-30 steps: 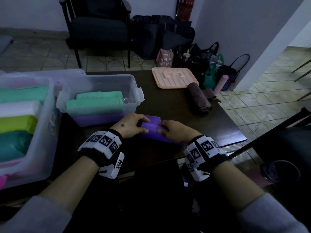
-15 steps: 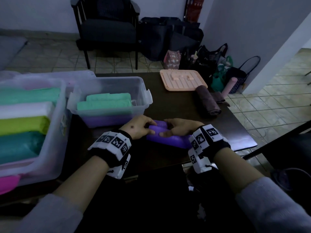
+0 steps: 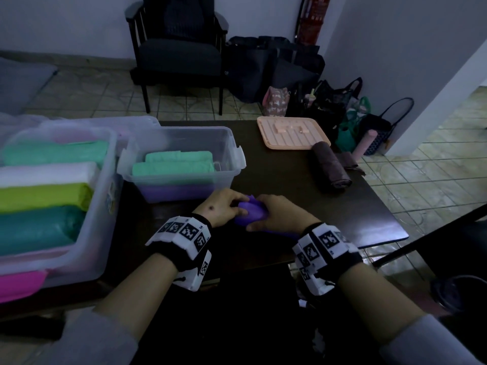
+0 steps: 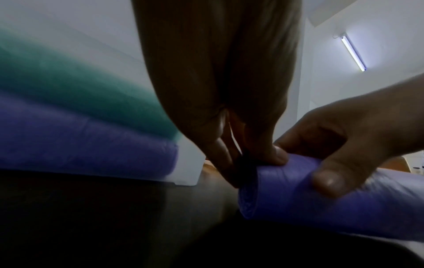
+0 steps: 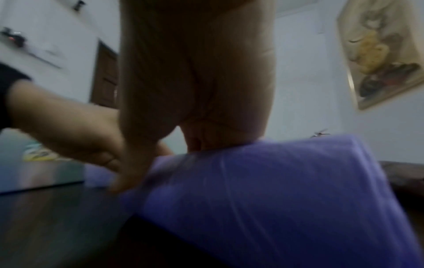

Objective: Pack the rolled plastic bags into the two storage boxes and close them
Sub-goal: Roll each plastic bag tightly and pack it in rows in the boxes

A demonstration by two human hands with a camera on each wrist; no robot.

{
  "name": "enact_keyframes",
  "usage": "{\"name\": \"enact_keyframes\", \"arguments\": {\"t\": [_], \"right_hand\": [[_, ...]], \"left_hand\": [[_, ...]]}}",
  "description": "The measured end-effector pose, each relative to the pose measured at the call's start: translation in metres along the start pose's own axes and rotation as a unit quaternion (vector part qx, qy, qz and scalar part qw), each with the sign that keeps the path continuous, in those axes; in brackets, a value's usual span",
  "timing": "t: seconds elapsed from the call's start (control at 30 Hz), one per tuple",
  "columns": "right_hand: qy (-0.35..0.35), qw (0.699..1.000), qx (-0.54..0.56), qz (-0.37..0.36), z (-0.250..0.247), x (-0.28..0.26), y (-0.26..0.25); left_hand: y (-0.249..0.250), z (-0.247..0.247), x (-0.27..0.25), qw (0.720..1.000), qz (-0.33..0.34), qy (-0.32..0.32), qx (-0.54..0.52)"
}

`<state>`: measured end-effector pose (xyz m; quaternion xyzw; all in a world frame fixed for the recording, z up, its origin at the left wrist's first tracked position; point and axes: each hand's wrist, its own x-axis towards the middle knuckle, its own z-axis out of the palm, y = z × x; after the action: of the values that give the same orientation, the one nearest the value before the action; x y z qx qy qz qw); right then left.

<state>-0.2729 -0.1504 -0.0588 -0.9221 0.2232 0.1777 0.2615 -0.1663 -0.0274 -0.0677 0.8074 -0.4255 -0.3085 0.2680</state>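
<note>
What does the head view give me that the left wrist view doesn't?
Only the head view: the pink lid and brown rolled cloth on the table, and the big box at left. Only the left wrist view: the right thumb on the purple roll. Both: left hand, right hand, small box holding green rolls.

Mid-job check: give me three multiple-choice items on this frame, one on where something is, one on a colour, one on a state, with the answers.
1. Where is the peach lid?
A. On the small box
B. On the table's far side
C. On the floor

2. What colour is the roll in both hands?
A. Purple
B. Pink
C. White

3. How does the small box stand?
A. Closed
B. Open, holding rolls
C. Open, empty

Answers:
1 B: it lies flat on the table, beyond the brown roll.
2 A: left hand and right hand grip a purple roll.
3 B: lidless, mint rolls over purple inside.
</note>
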Motion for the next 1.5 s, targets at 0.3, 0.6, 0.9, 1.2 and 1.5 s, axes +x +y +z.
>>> {"name": "enact_keyframes", "arguments": {"t": [0.3, 0.6, 0.9, 1.2, 1.5], "right_hand": [[0.027, 0.999, -0.025, -0.04, 0.013, -0.007, -0.014], [0.005, 0.999, -0.01, -0.044, 0.013, -0.005, -0.027], [0.001, 0.999, -0.015, -0.037, 0.014, -0.009, -0.029], [-0.002, 0.986, -0.03, -0.166, 0.002, -0.021, -0.068], [0.102, 0.967, -0.023, -0.233, -0.042, -0.017, -0.13]], "left_hand": [[-0.049, 0.002, -0.027, 0.925, -0.153, 0.286, -0.195], [-0.072, -0.042, -0.034, 0.78, -0.166, 0.49, -0.351], [-0.107, -0.039, -0.019, 0.759, -0.124, 0.444, -0.46], [-0.086, -0.021, -0.049, 0.692, -0.065, 0.445, -0.564], [-0.086, -0.012, -0.058, 0.632, -0.043, 0.38, -0.674]]}}
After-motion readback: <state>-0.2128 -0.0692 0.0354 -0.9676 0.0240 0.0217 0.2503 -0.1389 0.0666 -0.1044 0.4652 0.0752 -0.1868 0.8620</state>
